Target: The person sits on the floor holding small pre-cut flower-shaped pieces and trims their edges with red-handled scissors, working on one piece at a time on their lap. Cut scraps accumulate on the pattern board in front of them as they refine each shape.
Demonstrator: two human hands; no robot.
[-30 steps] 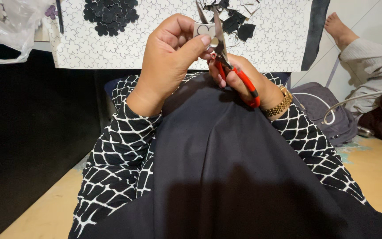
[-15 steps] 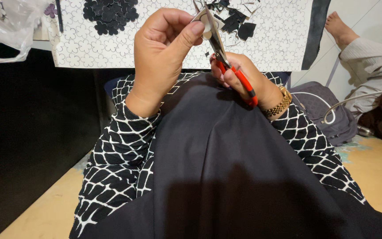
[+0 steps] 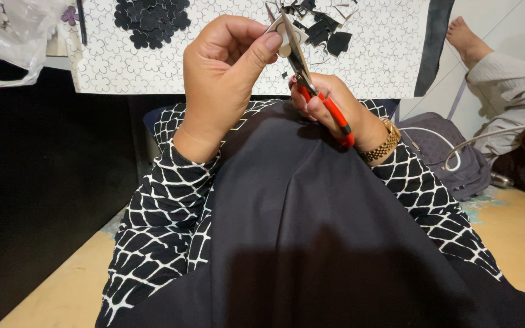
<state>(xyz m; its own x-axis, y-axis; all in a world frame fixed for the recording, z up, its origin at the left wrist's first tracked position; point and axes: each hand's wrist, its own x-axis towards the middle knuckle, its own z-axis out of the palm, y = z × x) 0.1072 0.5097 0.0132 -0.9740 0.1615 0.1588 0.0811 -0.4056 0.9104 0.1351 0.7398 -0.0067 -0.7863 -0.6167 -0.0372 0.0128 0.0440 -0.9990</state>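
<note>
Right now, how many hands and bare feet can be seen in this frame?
3. The left hand pinches a small pale piece at top centre; the right hand grips red scissors beside it; another person's foot is at top right. Others may be hidden.

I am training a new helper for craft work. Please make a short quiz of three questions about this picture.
1. True or false: the right hand holds red-handled scissors.
2. What does the left hand pinch? A) a small pale cut-out piece B) a pencil C) a black ribbon
3. What lies on the patterned white sheet behind the hands?

Key: 1. True. 2. A, the small pale cut-out piece, at the scissor blades. 3. A pile of black flower shapes and black offcuts.
</note>
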